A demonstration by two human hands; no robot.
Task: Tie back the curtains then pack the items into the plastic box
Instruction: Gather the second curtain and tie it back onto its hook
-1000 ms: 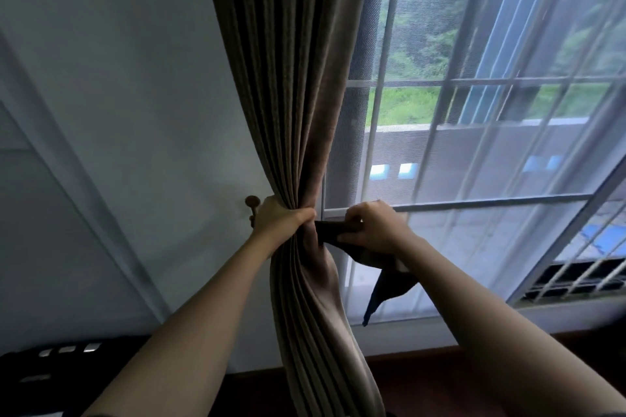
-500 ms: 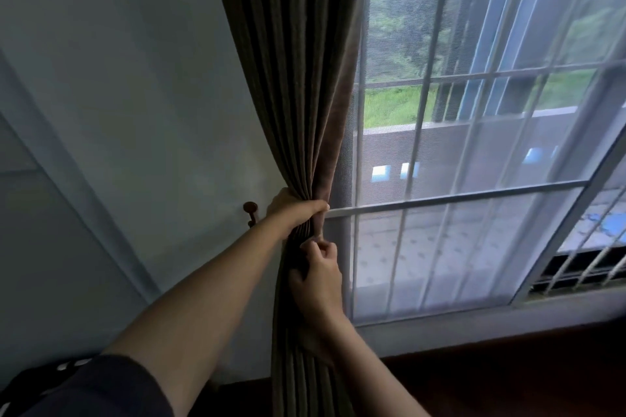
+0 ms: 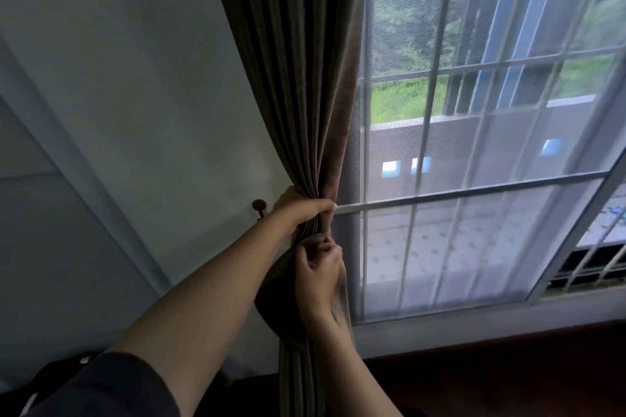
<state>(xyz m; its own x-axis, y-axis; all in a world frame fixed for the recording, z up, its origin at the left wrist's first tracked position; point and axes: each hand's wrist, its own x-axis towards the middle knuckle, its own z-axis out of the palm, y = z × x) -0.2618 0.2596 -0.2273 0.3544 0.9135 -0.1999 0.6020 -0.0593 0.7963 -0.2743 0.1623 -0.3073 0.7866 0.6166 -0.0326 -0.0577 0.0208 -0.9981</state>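
Observation:
A brown pleated curtain (image 3: 298, 78) hangs at the left edge of the window, gathered into a tight bunch. My left hand (image 3: 298, 210) clamps around the bunch at its narrowest part. Just below it, my right hand (image 3: 318, 274) pinches dark fabric against the front of the bunch; whether this is the tie-back band or a curtain fold is unclear. A small brown wall hook (image 3: 259, 206) sticks out of the wall just left of my left hand. The plastic box is not in view.
A sheer white net (image 3: 474, 230) covers the barred window (image 3: 440, 195) to the right. A pale wall (image 3: 135, 112) fills the left. A dark wooden sill or floor (image 3: 508, 366) runs along the bottom right, and a dark object (image 3: 50, 379) sits bottom left.
My right hand has come from the right side, where it held the dark band out, to the front of the bunch below my left hand. The view has shifted slightly rightward.

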